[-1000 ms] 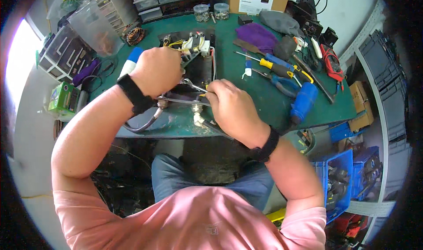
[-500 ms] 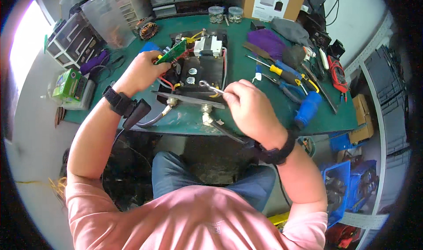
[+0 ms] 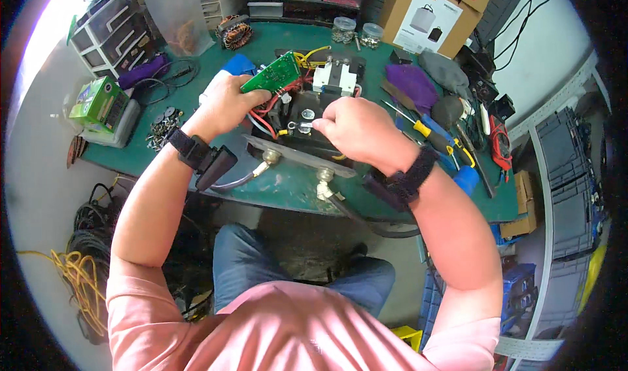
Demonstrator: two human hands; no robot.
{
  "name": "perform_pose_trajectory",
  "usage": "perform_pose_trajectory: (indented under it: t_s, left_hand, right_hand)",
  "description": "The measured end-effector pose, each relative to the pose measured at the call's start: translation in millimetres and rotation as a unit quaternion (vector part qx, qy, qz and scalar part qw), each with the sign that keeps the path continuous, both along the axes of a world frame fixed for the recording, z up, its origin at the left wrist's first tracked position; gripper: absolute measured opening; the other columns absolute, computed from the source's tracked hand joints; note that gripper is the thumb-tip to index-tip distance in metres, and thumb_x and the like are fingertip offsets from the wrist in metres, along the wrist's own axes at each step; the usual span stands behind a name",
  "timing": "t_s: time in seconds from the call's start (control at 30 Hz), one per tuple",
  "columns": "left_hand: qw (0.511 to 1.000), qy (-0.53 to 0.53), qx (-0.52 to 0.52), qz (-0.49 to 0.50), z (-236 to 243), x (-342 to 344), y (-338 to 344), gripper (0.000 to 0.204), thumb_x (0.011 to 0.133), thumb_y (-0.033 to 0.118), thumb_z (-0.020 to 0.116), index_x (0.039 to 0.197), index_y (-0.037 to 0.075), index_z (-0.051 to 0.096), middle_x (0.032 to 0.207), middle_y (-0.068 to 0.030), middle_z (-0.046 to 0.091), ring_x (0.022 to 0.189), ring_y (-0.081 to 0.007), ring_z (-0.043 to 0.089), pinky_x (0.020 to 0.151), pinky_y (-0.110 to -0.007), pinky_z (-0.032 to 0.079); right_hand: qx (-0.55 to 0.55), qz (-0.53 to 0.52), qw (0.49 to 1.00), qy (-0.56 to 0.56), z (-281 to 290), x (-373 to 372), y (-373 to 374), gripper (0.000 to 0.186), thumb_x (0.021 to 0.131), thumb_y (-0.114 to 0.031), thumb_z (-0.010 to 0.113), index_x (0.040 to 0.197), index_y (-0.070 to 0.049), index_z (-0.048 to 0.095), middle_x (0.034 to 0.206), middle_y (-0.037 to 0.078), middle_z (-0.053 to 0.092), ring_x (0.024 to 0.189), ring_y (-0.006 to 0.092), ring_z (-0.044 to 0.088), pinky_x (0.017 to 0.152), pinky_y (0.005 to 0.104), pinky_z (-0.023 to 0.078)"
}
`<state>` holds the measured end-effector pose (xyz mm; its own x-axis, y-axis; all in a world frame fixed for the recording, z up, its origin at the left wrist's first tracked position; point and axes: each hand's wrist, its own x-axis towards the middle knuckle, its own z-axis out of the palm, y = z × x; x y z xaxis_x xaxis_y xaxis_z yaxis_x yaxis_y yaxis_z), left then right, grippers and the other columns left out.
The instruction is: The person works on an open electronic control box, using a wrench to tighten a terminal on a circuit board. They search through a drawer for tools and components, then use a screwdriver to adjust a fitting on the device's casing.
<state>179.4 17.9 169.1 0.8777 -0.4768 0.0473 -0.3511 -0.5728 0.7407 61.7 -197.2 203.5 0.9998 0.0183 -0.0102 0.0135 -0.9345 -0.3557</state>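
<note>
My left hand [image 3: 227,104] is closed on the edge of a green circuit board [image 3: 271,75] and holds it tilted up over the left side of an open black device [image 3: 314,103]. Red and yellow wires [image 3: 263,123] run beneath the board. My right hand [image 3: 366,134] grips a small silver wrench [image 3: 303,125]; its ring end lies over the device's black inside, by the left-hand wires. Most of the wrench's handle is hidden by my fingers. A white block [image 3: 335,76] sits at the device's far side. Along its near side runs a grey panel [image 3: 301,156] with two cable terminals.
Screwdrivers [image 3: 428,134], a purple cloth [image 3: 412,86] and red test leads [image 3: 501,150] lie on the right of the green bench [image 3: 163,165]. Loose screws [image 3: 163,127] and a green box [image 3: 99,106] are at left. Two jars [image 3: 344,31] and a carton [image 3: 432,17] stand behind.
My right hand has moved forward with the wrench, bringing its ring end toward the wires on the left. The board in my left hand is tilted more toward me. The whole view has shifted.
</note>
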Motion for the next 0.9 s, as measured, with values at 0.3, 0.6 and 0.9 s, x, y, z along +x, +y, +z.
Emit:
perform_pose_trajectory:
  t_s: [0.3, 0.6, 0.9]
  left_hand:
    - [0.999, -0.013, -0.035, 0.0, 1.8, -5.1, 1.2, 0.035, 0.086, 0.03, 0.065, 0.098, -0.002, 0.068, 0.077, -0.0157, 0.068, 0.069, -0.0257, 0.068, 0.067, -0.036, 0.053]
    - [0.993, -0.113, 0.006, 0.015, 3.8, -19.1, -11.9, 0.029, 0.086, 0.026, 0.065, 0.099, 0.001, 0.068, 0.074, -0.0169, 0.064, 0.071, -0.0259, 0.063, 0.068, -0.038, 0.048]
    - [0.994, -0.11, 0.009, 0.008, 6.2, -18.5, -12.3, 0.028, 0.086, 0.024, 0.064, 0.099, -0.001, 0.068, 0.073, -0.0186, 0.064, 0.071, -0.0274, 0.065, 0.067, -0.039, 0.049]
  right_hand:
    - [-0.021, -0.02, 0.997, 0.07, -7.7, 10.6, 4.8, 0.036, 0.089, -0.035, 0.061, 0.082, -0.001, 0.071, 0.074, 0.021, 0.066, 0.074, 0.0386, 0.065, 0.069, 0.0463, 0.05]
    - [0.017, -0.015, 0.991, 0.129, -15.1, 18.1, 8.6, 0.04, 0.091, -0.031, 0.059, 0.073, 0.004, 0.067, 0.062, 0.021, 0.06, 0.059, 0.0345, 0.06, 0.061, 0.0436, 0.048]
    - [0.068, 0.165, 0.972, 0.151, -14.1, 19.3, 2.4, 0.047, 0.097, -0.029, 0.05, 0.064, 0.002, 0.061, 0.052, 0.009, 0.057, 0.046, 0.0197, 0.057, 0.05, 0.0352, 0.047]
